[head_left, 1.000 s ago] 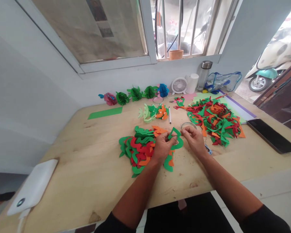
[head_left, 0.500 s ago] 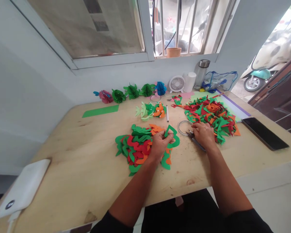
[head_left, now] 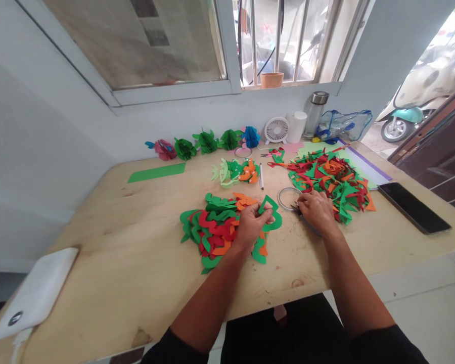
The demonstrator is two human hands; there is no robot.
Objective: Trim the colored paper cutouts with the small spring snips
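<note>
I have the left hand (head_left: 254,220) in a narrow pinch on a curved green paper cutout (head_left: 276,222), its loop standing out past the thumb and fingers. The cutout is raised just beside the right edge of a loose heap of wavy red, green and orange paper cutouts (head_left: 217,230) on the pale wooden table (head_left: 109,227).

I see the right hand (head_left: 318,210) lying palm down over a small metal tool with a dark handle (head_left: 311,227). The tool's tip pokes out past the fingertips, next to a thin silvery ring (head_left: 279,200); I cannot tell from here whether the fingers are gripping the handle or only resting on it.

Just beyond that hand I have a pile of jagged red, green and orange paper scraps (head_left: 322,174), with a black phone (head_left: 415,208) to its right. A slim white pen (head_left: 261,177) lies beyond the raised cutout, near a small cluster of dotted green and orange paper pieces (head_left: 235,172). Folded paper flowers (head_left: 207,141) line the wall to the left of a white desk fan (head_left: 276,130).
</note>
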